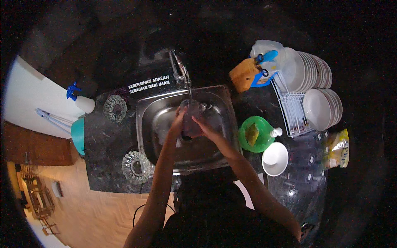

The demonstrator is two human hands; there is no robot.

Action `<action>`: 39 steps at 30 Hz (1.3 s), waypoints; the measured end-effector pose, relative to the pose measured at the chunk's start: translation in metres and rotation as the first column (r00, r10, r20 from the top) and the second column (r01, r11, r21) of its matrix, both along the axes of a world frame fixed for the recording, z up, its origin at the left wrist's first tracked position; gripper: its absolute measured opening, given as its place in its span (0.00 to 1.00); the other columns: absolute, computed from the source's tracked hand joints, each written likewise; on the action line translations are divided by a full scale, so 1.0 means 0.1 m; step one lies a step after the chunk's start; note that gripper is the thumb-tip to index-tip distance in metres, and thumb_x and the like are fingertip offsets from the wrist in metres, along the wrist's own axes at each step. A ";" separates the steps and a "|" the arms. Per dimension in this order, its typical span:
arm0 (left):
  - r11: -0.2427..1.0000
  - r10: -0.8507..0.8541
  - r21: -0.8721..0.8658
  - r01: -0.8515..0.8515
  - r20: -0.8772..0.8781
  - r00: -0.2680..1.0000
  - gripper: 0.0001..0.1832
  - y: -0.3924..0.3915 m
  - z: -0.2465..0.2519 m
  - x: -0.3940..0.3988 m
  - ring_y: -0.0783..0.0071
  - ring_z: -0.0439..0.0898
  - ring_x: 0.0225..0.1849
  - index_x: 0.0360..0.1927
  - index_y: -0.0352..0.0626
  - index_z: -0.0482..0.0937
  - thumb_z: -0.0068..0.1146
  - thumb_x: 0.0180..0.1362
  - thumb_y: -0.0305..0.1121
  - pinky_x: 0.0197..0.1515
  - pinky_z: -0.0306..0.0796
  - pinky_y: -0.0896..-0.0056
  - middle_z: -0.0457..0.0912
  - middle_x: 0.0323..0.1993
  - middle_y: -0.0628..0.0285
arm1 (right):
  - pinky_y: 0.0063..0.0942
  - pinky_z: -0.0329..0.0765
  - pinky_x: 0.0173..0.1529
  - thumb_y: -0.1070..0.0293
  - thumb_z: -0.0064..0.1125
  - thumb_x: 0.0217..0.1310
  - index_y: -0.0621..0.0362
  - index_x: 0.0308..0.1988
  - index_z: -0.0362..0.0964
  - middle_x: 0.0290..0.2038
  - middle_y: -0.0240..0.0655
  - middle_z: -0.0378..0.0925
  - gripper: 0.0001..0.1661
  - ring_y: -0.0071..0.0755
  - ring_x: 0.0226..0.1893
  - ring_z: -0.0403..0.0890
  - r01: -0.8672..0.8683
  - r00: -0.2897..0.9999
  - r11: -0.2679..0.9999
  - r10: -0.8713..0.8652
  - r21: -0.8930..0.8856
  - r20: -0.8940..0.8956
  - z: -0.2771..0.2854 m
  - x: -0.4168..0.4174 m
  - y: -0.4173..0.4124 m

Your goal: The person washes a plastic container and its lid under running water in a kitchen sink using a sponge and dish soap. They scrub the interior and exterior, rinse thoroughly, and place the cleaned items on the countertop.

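Over a stainless steel sink [229,124], a clear, see-through container [189,119] is between my two hands, under the spout of a chrome faucet [183,69]. My left hand [179,119] grips its left side, and my right hand [203,125] is at its right side. A thin stream of water appears to fall from the spout onto it. Just right of the container lies a small clear glass item [205,107], too dim to name surely. A green bowl [262,124] holding a yellow-green sponge [252,135] stands by the sink's right rim.
Cut-glass dishes [115,108] stand left of the sink, near a spray bottle [84,104]. On the right are a white bowl [275,164], a white wire dish rack [293,114] with several plates [313,71] and bowls [319,108], clear bottles [305,158] and a yellow pouch [339,148].
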State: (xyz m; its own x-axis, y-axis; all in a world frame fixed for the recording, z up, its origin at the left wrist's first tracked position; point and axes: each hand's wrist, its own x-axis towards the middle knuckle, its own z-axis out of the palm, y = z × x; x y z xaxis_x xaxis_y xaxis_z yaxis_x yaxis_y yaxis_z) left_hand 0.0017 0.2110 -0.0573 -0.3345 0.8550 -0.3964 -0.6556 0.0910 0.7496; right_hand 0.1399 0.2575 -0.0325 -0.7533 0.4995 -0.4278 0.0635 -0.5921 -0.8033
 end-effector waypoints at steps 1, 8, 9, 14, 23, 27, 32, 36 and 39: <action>1.000 -0.016 -0.022 0.017 0.038 0.999 0.27 -0.06 -0.19 -0.07 0.70 0.67 0.45 0.52 0.43 0.58 0.49 0.51 0.44 0.44 0.64 0.69 0.68 0.44 0.60 | 0.38 0.76 0.30 0.40 0.49 0.44 0.50 0.52 0.51 0.41 0.35 0.67 0.40 0.35 0.40 0.71 -0.034 0.999 0.998 0.034 -0.054 0.003 -0.06 0.00 -0.04; 0.934 -0.277 0.289 0.210 0.215 0.936 0.27 -0.32 0.10 0.30 0.65 0.70 0.43 0.46 0.40 0.64 0.52 0.47 0.46 0.43 0.67 0.63 0.69 0.44 0.58 | 0.39 0.75 0.34 0.41 0.44 0.49 0.45 0.57 0.38 0.51 0.39 0.56 0.42 0.42 0.50 0.60 -0.156 0.987 0.967 0.149 -0.201 -0.053 -0.21 0.42 -0.02; 0.897 -0.325 0.396 0.198 0.284 0.902 0.26 -0.38 0.14 0.37 0.65 0.70 0.43 0.46 0.40 0.65 0.52 0.47 0.46 0.43 0.67 0.62 0.69 0.44 0.58 | 0.39 0.74 0.36 0.41 0.44 0.49 0.45 0.58 0.37 0.53 0.40 0.54 0.42 0.43 0.51 0.58 -0.197 0.980 0.980 0.197 -0.020 -0.023 -0.08 0.50 -0.08; 0.830 -0.333 0.540 0.143 0.273 0.902 0.24 -0.56 -0.18 0.58 0.64 0.69 0.46 0.47 0.42 0.65 0.50 0.48 0.44 0.45 0.67 0.62 0.69 0.45 0.60 | 0.41 0.62 0.49 0.47 0.52 0.45 0.48 0.57 0.44 0.53 0.43 0.54 0.42 0.45 0.51 0.59 -0.075 0.994 0.226 -0.063 0.971 0.092 0.34 0.73 -0.52; 0.878 -0.256 0.304 0.369 -0.353 0.900 0.27 -0.67 0.26 0.87 0.62 0.63 0.51 0.49 0.47 0.62 0.41 0.50 0.52 0.51 0.59 0.57 0.64 0.49 0.60 | 0.32 0.57 0.54 0.60 0.65 0.34 0.60 0.52 0.50 0.49 0.42 0.59 0.45 0.43 0.51 0.60 0.387 0.876 0.227 -0.395 0.894 -0.278 0.48 0.82 -0.99; 0.986 -0.069 0.155 0.052 0.102 0.992 0.26 -0.94 0.96 1.35 0.64 0.60 0.52 0.53 0.51 0.56 0.41 0.52 0.47 0.52 0.58 0.61 0.59 0.51 0.61 | 0.28 0.61 0.51 0.67 0.67 0.33 0.59 0.50 0.50 0.46 0.40 0.61 0.43 0.35 0.49 0.63 0.677 0.660 0.262 -0.629 0.687 -0.410 0.73 1.04 -1.26; 0.954 0.142 0.300 -0.007 -0.429 0.892 0.28 -1.25 1.22 2.15 0.62 0.51 0.57 0.56 0.50 0.51 0.45 0.52 0.38 0.53 0.52 0.55 0.48 0.56 0.58 | 0.28 0.62 0.50 0.72 0.64 0.38 0.58 0.50 0.48 0.44 0.38 0.62 0.40 0.30 0.46 0.64 0.913 0.302 0.062 -0.770 0.404 -0.563 1.06 1.71 -1.57; 0.860 0.155 0.362 0.361 -0.857 0.491 0.30 -1.43 1.45 2.91 0.58 0.51 0.58 0.54 0.44 0.53 0.51 0.47 0.31 0.55 0.48 0.56 0.49 0.56 0.54 | 0.25 0.67 0.43 0.68 0.64 0.38 0.59 0.48 0.50 0.43 0.40 0.62 0.38 0.31 0.44 0.65 0.815 0.067 -0.207 -0.894 0.541 -0.443 1.27 2.51 -1.81; 0.741 0.113 0.377 0.555 -0.885 0.451 0.29 -1.47 1.52 3.55 0.57 0.53 0.57 0.52 0.42 0.58 0.53 0.43 0.27 0.56 0.49 0.59 0.55 0.54 0.52 | 0.23 0.71 0.34 0.63 0.67 0.34 0.62 0.48 0.51 0.40 0.41 0.66 0.42 0.33 0.38 0.70 0.645 -0.042 -0.326 -0.918 0.691 -0.394 1.43 3.21 -2.00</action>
